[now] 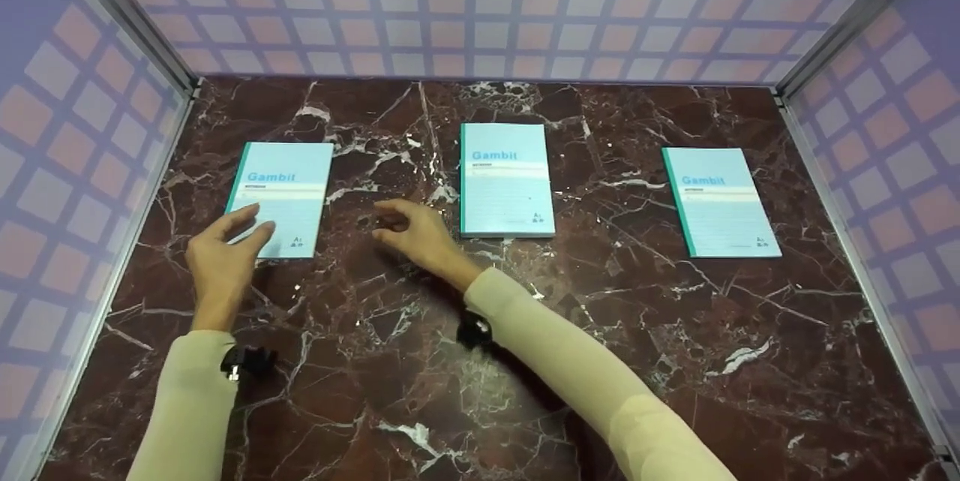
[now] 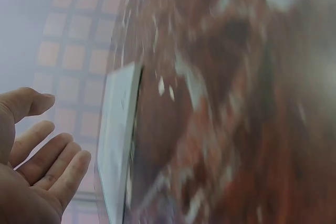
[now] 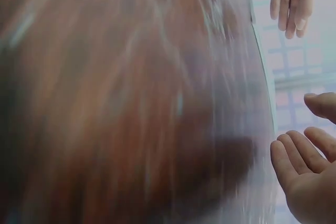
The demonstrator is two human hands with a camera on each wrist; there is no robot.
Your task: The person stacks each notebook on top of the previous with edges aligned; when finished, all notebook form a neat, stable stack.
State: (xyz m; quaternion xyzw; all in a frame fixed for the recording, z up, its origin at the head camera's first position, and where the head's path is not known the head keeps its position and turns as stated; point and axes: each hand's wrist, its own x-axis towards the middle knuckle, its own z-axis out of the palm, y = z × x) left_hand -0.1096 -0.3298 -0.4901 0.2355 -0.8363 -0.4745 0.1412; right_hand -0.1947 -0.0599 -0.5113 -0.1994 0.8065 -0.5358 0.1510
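Observation:
Three pale blue notebooks with green spines lie on a marbled tabletop. Over the lower left part of the left notebook (image 1: 292,158) hovers my left hand (image 1: 225,252), fingers loosely bent. In the left wrist view that hand (image 2: 42,166) is apart from the notebook (image 2: 118,129), its fingers relaxed and holding nothing. My right hand (image 1: 420,237) is above the table between the left notebook and the middle notebook (image 1: 506,181), fingers relaxed and thumb apart from them. The right wrist view shows this hand (image 3: 310,166) with nothing in its grasp. Farther right lies the right notebook (image 1: 720,203).
The dark red marbled tabletop (image 1: 420,398) runs to a checkered back wall (image 1: 450,31). Checkered side walls (image 1: 60,113) with metal edge strips stand at left and right. Both sleeves carry small black wrist devices (image 1: 251,362).

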